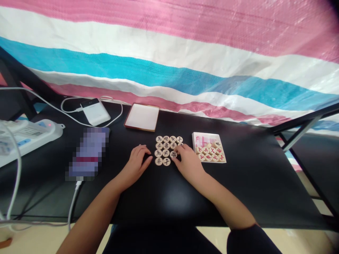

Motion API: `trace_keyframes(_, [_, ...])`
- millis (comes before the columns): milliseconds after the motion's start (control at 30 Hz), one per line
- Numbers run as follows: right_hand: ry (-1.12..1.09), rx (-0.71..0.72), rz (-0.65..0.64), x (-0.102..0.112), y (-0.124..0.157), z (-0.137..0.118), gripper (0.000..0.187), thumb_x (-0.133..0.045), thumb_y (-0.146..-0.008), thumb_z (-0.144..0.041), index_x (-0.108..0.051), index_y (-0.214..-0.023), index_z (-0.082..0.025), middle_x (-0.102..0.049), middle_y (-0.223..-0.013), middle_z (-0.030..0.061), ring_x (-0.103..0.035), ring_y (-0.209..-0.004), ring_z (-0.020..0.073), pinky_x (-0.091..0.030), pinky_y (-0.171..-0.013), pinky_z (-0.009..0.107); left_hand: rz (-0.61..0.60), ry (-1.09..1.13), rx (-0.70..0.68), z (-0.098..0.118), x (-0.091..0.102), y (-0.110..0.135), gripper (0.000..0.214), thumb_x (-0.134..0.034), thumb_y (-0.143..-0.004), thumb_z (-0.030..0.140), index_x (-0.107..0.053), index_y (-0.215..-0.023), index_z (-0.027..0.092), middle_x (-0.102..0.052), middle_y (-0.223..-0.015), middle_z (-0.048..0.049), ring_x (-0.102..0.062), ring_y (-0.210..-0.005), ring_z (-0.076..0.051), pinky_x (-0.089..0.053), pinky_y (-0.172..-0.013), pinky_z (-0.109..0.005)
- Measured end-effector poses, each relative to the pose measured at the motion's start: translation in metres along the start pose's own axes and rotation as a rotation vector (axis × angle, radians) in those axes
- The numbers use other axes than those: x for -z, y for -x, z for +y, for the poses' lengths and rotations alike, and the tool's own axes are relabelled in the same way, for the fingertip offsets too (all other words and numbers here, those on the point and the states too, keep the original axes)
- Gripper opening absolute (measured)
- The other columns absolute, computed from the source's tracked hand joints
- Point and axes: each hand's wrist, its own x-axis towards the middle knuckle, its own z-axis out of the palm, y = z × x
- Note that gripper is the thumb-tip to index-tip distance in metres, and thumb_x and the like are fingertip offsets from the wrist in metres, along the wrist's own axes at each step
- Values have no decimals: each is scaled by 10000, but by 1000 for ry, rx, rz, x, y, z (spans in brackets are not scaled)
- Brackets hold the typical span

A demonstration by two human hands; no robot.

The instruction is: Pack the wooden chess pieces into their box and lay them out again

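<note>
Several round wooden chess pieces with black characters lie in a tight grid on the black table. My left hand rests just left of the grid, fingers curled loosely, its thumb near the bottom-left piece. My right hand touches the grid's right side and pinches one black-marked piece between its fingertips. To the right, a shallow box holds several wooden pieces with red characters.
A flat box lid lies behind the grid. A phone on a cable, a white power bank and a power strip sit at the left. A striped pink, white and blue tarp hangs behind the table.
</note>
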Motion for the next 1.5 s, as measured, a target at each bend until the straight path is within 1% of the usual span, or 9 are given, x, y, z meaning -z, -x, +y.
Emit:
trace_keyframes(133, [6, 18, 5, 3, 1, 2, 236, -538, -756, -163, -559, -985, -216, -504, -1007, 75, -533, -900, 198, -451, -688, 303, -2, 5, 3, -1, -1, 1, 149, -410, -864, 300, -480, -938, 191, -530, -1001, -82, -446, -1102, -245, -343, -973, -499])
trace_keyframes(300, [46, -35, 8, 3, 0, 1, 186, -578, -748, -228, -552, -930, -204, -515, -976, 76, -534, -871, 213, -451, -668, 319, -15, 0, 10, -1, 0, 1, 141, -414, -863, 294, -478, -940, 194, -535, -999, -83, -440, -1111, -246, -336, -984, -492])
trace_keyframes(367, [48, -17, -6, 2, -1, 0, 172, -567, -754, -197, -557, -925, -200, -527, -962, 78, -524, -902, 219, -447, -683, 318, -20, -11, 14, 0, 1, 1, 143, -413, -862, 291, -475, -942, 190, -533, -1009, -90, -432, -1121, -250, -338, -983, -490])
trace_keyframes(500, [35, 27, 9, 4, 0, 0, 224, -533, -748, -102, -569, -943, -208, -537, -980, 77, -494, -957, 222, -438, -720, 316, -31, -37, 5, -1, 1, 1, 139, -415, -865, 281, -465, -956, 188, -524, -1021, -92, -423, -1130, -248, -334, -989, -480])
trace_keyframes(700, [65, -4, 3, 5, 1, -3, 212, -549, -753, -143, -564, -963, -169, -552, -978, 98, -490, -935, 238, -434, -721, 338, -54, -65, -1, -1, 2, 1, 139, -408, -874, 276, -453, -968, 183, -511, -1032, -96, -415, -1131, -241, -320, -1002, -474])
trace_keyframes(967, [63, 28, 33, -1, 0, -3, 272, -475, -766, -58, -556, -991, -187, -571, -982, 69, -479, -953, 211, -423, -723, 299, -48, -61, -8, -3, 1, 1, 126, -415, -874, 266, -451, -967, 189, -507, -1034, -89, -420, -1127, -236, -324, -998, -474])
trace_keyframes(1233, [77, -40, 29, -1, -1, -6, 178, -578, -762, -208, -529, -931, -181, -575, -971, 64, -503, -922, 218, -418, -691, 302, -27, -38, 6, -2, 0, 2, 119, -424, -869, 265, -462, -956, 194, -515, -1031, -85, -422, -1132, -237, -338, -993, -473])
trace_keyframes(1367, [67, -34, 19, 0, 0, -7, 147, -537, -783, -177, -538, -930, -172, -584, -954, 63, -516, -922, 208, -413, -694, 287, -27, -38, 2, -2, 1, 2, 116, -411, -875, 266, -459, -952, 193, -522, -1028, -81, -417, -1138, -240, -333, -996, -486])
trace_keyframes(1500, [29, -52, 24, 10, -1, -2, 172, -534, -768, -169, -556, -938, -177, -591, -947, 56, -533, -890, 195, -406, -697, 278, -27, -33, -4, -1, 2, 2, 123, -409, -877, 272, -462, -949, 187, -528, -1023, -83, -421, -1135, -242, -343, -990, -487])
